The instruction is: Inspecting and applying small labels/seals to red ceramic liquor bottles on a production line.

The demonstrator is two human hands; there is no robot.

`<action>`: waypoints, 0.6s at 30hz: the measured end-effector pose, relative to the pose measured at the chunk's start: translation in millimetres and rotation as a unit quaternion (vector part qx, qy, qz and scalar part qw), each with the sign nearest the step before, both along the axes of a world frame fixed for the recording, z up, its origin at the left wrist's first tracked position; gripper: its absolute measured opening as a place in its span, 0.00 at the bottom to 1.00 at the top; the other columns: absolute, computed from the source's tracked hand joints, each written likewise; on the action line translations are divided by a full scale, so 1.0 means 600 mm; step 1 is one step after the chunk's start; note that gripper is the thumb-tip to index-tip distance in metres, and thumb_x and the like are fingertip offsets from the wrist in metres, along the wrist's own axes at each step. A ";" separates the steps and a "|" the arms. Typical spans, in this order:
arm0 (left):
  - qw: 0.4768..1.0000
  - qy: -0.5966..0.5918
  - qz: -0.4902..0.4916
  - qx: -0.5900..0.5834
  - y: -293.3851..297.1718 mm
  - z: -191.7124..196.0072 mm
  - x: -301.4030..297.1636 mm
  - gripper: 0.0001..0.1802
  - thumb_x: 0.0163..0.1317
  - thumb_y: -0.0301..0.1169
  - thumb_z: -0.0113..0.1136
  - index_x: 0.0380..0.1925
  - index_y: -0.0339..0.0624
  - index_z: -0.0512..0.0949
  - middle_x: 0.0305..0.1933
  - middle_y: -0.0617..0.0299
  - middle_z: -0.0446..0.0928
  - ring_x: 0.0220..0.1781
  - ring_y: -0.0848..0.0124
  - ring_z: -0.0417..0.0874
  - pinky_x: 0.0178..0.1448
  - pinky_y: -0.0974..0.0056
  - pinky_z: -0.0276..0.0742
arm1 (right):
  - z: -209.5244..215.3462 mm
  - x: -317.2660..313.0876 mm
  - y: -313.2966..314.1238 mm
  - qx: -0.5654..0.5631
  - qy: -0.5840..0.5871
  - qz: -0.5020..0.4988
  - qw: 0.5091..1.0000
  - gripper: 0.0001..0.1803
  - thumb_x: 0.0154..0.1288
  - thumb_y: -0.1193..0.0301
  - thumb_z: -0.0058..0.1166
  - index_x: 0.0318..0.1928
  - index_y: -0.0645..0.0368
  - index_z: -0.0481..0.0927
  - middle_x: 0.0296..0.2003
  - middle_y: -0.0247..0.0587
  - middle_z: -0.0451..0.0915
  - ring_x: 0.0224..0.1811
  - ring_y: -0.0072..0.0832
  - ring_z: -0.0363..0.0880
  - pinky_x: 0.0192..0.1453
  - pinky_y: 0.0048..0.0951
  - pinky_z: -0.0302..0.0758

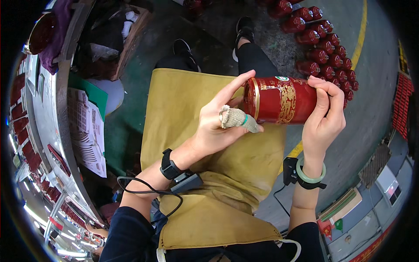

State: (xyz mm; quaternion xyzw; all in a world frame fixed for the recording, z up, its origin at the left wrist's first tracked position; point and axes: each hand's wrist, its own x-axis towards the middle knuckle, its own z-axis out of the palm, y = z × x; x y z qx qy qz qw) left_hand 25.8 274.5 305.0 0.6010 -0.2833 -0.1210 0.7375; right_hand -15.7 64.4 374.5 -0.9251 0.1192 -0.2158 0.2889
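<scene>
A glossy red bottle (286,100) with gold ornament and a gold band lies sideways in the air above my lap, held between both hands. My left hand (214,129) grips its left end, by the gold band; a knitted grey finger cover (238,118) with a green stripe sits on one digit. At the other end, the fingers and thumb of my right hand (325,115) close on the bottle. Part of the left fingers is hidden behind the glass. Beneath it spreads my yellow-brown apron (183,113).
Several rows of similar red bottles (327,56) stand on the floor at the upper right. To the left runs a metal-edged bench (65,144), with printed sheets (87,131) hanging at its side. A cable (150,191) loops beside my left forearm. A yellow line (360,37) marks the floor.
</scene>
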 end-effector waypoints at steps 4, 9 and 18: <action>0.992 0.126 0.004 0.006 0.001 0.012 -0.008 0.22 0.49 0.22 0.80 0.47 0.39 0.85 0.77 0.38 0.58 0.76 0.47 0.67 0.72 0.49 0.75 | -0.004 -0.002 0.002 -0.003 -0.006 -0.002 1.000 0.07 0.79 0.75 0.48 0.44 0.66 0.77 0.40 0.45 0.87 0.45 0.33 0.86 0.54 0.33 0.80; 0.994 -0.055 0.000 0.092 0.007 0.014 0.014 0.30 0.44 0.29 0.84 0.49 0.36 0.82 0.72 0.39 0.68 0.73 0.50 0.72 0.70 0.50 0.73 | -0.008 0.000 0.002 -0.025 -0.032 -0.005 0.999 0.03 0.75 0.79 0.51 0.43 0.64 0.78 0.38 0.43 0.86 0.41 0.35 0.87 0.47 0.32 0.82; 0.993 0.087 -0.011 0.084 0.001 0.012 0.026 0.34 0.42 0.33 0.85 0.51 0.37 0.83 0.66 0.51 0.74 0.60 0.60 0.82 0.64 0.57 0.80 | -0.001 0.006 0.005 0.004 -0.002 -0.030 1.000 0.06 0.78 0.76 0.48 0.43 0.65 0.78 0.38 0.42 0.87 0.43 0.31 0.86 0.53 0.32 0.80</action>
